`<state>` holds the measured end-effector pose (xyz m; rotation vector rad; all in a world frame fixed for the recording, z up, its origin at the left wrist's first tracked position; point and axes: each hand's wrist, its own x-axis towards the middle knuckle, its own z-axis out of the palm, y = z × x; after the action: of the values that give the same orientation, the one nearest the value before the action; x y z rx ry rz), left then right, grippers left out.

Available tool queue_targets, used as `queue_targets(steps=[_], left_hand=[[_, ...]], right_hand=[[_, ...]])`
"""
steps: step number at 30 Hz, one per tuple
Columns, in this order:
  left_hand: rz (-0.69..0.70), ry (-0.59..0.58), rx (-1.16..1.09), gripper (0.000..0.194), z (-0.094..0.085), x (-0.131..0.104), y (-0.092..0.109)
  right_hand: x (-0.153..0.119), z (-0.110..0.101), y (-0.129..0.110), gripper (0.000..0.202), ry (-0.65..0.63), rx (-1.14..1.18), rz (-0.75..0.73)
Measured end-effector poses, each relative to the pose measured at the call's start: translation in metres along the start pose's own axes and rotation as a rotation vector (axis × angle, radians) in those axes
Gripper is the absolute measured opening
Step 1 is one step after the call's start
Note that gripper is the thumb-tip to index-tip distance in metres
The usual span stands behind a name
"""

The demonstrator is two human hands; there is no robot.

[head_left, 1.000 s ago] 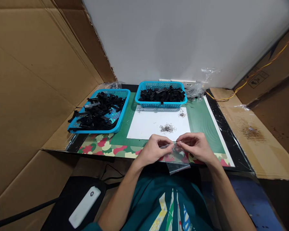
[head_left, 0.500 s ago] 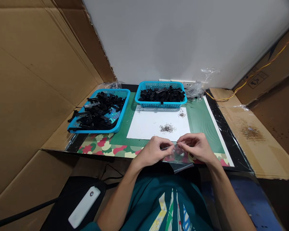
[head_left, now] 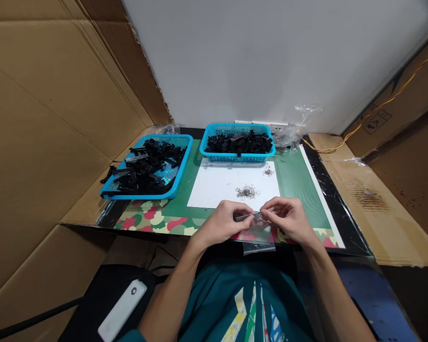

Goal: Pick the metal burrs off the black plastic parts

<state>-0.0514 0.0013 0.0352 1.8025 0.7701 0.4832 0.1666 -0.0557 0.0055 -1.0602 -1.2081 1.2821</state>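
My two hands meet at the near side of the white sheet [head_left: 214,190], which I take as my landmark. The left hand [head_left: 223,221] is curled nearly closed, thumb and forefinger pinching a slim grey strip [head_left: 244,217] that points toward the other hand. I cannot tell whether it is a tool or a part. The right hand [head_left: 287,218] is pinched just as tightly, its fingertips on what looks like the upper edge of a clear plastic bag [head_left: 258,248] (whether the strip's tip is caught there too, I can't make out). The bag hangs nearer to me than the sheet, its lower end past the edge of the counter [head_left: 356,240].

What has just changed is that lower end: half a second ago it slanted out to the right, and now it has swung left and hangs more level. My hands have barely moved, so I judge the work is still small handling at the fingertips, with nothing let go.

On the sheet lie a pile of fine wire-like bits [head_left: 247,192] and, at its far right, a smaller pile [head_left: 268,172]. Beyond the sheet stands a blue basket [head_left: 237,157] of black parts; left of it, a blue tray [head_left: 183,166] holds more.
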Motion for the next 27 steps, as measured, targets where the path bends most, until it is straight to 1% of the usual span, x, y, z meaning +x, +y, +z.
queue_targets(steps=[2, 5, 10, 12, 16, 19, 24, 27], left_hand=[[0.004, 0.016, 0.002, 0.019, 0.001, 0.001, -0.002], [0.007, 0.004, 0.017, 0.020, -0.001, 0.001, -0.001], [0.016, -0.072, 0.175, 0.022, -0.004, 0.002, 0.005], [0.026, -0.073, 0.224, 0.020, -0.005, 0.003, 0.006], [0.043, -0.010, 0.272, 0.016, -0.004, 0.004, 0.005], [0.063, 0.042, 0.311, 0.016, -0.004, 0.003, 0.003], [0.111, 0.096, 0.327, 0.025, -0.005, 0.001, 0.005], [0.135, 0.121, 0.260, 0.038, -0.004, 0.001, 0.007]], right_hand=[[0.000, 0.000, 0.000, 0.020, 0.005, -0.002, 0.000], [0.001, 0.000, 0.001, 0.021, 0.009, -0.003, 0.000], [0.001, 0.000, 0.003, 0.022, 0.007, -0.041, -0.032], [0.001, 0.000, 0.004, 0.023, 0.008, -0.070, -0.043], [0.001, 0.000, 0.005, 0.026, 0.010, -0.136, -0.052], [0.000, -0.002, 0.001, 0.025, -0.022, -0.178, -0.051], [0.001, -0.007, -0.008, 0.019, -0.056, -0.252, -0.082], [0.003, -0.008, -0.012, 0.020, -0.055, -0.227, -0.077]])
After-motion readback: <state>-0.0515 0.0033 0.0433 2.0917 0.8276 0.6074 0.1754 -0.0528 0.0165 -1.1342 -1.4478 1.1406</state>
